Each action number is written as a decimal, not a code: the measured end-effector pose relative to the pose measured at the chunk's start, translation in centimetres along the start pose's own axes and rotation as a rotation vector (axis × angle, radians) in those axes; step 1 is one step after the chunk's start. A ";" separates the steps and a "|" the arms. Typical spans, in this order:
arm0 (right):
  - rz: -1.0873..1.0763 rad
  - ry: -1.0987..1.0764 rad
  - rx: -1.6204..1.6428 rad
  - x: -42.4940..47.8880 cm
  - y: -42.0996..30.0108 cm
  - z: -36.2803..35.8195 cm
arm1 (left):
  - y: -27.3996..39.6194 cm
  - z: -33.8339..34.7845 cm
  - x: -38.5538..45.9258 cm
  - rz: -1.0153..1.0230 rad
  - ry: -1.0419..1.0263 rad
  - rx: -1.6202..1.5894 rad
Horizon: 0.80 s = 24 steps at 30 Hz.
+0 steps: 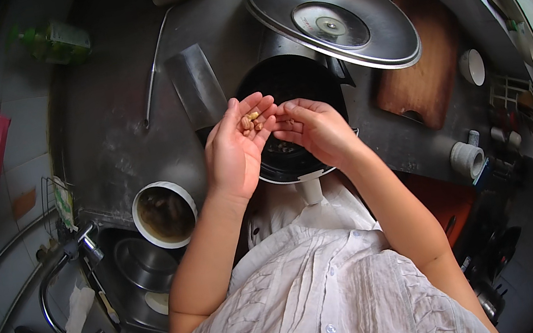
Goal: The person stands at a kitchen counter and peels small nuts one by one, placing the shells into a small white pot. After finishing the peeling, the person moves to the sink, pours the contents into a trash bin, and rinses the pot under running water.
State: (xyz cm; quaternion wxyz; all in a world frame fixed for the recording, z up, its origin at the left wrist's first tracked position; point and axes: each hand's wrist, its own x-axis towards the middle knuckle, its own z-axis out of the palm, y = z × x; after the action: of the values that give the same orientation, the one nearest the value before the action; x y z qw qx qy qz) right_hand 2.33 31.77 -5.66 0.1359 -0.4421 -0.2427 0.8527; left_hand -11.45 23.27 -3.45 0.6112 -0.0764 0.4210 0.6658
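Observation:
My left hand [237, 150] is cupped palm up, with several peanuts [249, 123] lying on its fingers. Beside it, my right hand [311, 129] has its fingers curled in, the thumb near the fingertips; whether something is between them cannot be told. Both hands are over the near part of a dark pot [283, 78] with a white handle towards me. Small pale bits show inside the pot, partly hidden by my hands. Behind the left hand lies a cleaver [197, 85] on the steel counter, its handle partly covered.
A large metal lid [378, 13] rests beyond the pot, partly over a wooden cutting board [422, 80]. A white bowl [192, 217] of brownish liquid stands at the left, by the sink and faucet [90, 243]. A long metal utensil [153, 71], a small bowl [472, 67] and a stone mortar [466, 159] are around.

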 end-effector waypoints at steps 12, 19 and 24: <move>0.117 0.032 0.607 0.3 1.6 1.0 | -3.8 2.8 -1.9 0.439 -0.066 0.529; 0.090 -0.006 0.753 -4.4 -1.2 -5.3 | -4.6 5.2 -1.6 0.316 0.036 0.149; -0.161 -0.009 0.743 -15.8 -4.6 -17.4 | -4.6 4.7 -1.7 0.151 0.174 -0.180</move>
State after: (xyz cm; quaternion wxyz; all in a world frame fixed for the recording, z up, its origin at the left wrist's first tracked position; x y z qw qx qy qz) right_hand 25.75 33.69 -0.90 0.3526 -0.3384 0.0487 0.8711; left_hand -5.07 24.61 -1.55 0.5112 -0.1566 0.4155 0.7359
